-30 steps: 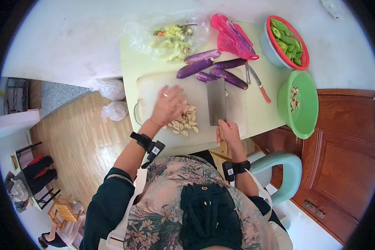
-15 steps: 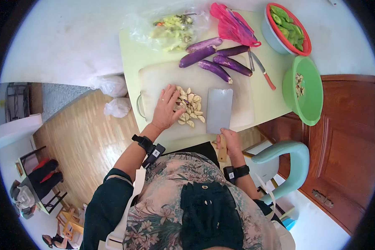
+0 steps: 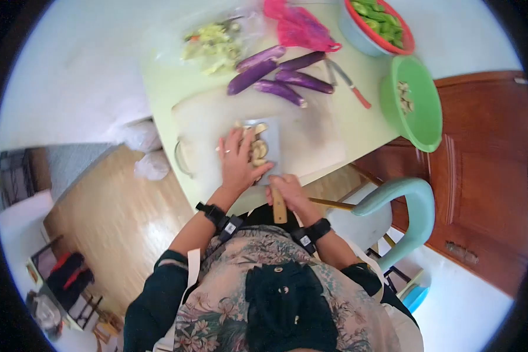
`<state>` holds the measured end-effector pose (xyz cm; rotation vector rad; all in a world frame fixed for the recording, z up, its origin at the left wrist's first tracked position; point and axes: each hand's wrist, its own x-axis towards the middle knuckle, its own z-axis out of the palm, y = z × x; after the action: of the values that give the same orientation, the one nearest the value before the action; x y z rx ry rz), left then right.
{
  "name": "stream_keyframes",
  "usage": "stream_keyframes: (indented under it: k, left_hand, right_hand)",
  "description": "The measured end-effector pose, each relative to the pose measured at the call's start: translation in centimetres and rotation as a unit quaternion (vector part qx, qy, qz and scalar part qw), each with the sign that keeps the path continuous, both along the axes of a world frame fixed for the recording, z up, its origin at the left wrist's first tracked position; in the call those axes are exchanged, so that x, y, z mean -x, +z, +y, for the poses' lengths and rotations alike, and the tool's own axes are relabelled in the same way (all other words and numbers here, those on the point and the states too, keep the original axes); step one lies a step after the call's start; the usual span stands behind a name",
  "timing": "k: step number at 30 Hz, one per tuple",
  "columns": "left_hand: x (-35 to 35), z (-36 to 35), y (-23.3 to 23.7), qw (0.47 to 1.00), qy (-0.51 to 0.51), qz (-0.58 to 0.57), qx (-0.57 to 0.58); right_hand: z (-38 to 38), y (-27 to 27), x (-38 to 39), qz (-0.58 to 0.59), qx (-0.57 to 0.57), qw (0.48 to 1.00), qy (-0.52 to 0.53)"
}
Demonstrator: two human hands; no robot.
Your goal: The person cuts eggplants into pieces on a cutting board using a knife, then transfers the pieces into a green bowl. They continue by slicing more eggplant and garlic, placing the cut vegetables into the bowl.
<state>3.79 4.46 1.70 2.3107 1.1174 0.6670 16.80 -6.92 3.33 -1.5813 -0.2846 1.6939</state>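
Note:
My right hand [image 3: 288, 192] grips the wooden handle of a cleaver [image 3: 271, 144], whose wide blade lies low over the white cutting board [image 3: 202, 120]. Cut eggplant pieces [image 3: 259, 149] rest on the blade, some hidden under my fingers. My left hand [image 3: 238, 167] lies over these pieces with its fingers stretched out, touching them at the blade's left side. Beyond the blade, several whole purple eggplants [image 3: 304, 81] lie at the board's far edge.
A green basin [image 3: 433, 117] holding some cut pieces stands at the right. Behind it is a red-rimmed bowl [image 3: 409, 41] of green vegetables. A red-handled knife [image 3: 362, 98], a pink bag [image 3: 299, 29] and a clear bag of trimmings [image 3: 214, 44] lie on the table. A chair [image 3: 419, 202] stands close by.
The cleaver has moved left, its blade now under the eggplant pieces. My left hand has stayed by the pieces, now over the blade. The camera view has shifted.

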Motion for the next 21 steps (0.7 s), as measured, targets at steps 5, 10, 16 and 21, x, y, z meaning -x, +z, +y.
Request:
stream_keyframes:
  k: [5, 10, 16, 21]
  left_hand:
    - [-0.6, 0.1, -0.3, 0.994, 0.046, -0.096, -0.001]
    - [-1.0, 0.3, -0.3, 0.985, 0.102, -0.141, 0.018]
    - [-2.8, 0.5, 1.4, 0.986, 0.097, -0.137, 0.007]
    - [-9.7, 1.2, 5.4, 0.982, 0.023, -0.186, 0.017]
  right_hand:
    - [2.1, 0.7, 1.3, -0.021, 0.018, 1.000, -0.011]
    - [3.4, 1.4, 1.4, -0.010, -0.025, 1.000, -0.013]
    - [3.8, 2.7, -0.2, 0.004, -0.040, 0.999, 0.005]
    - [3.0, 5.6, -5.4, -0.015, -0.057, 0.997, -0.054]
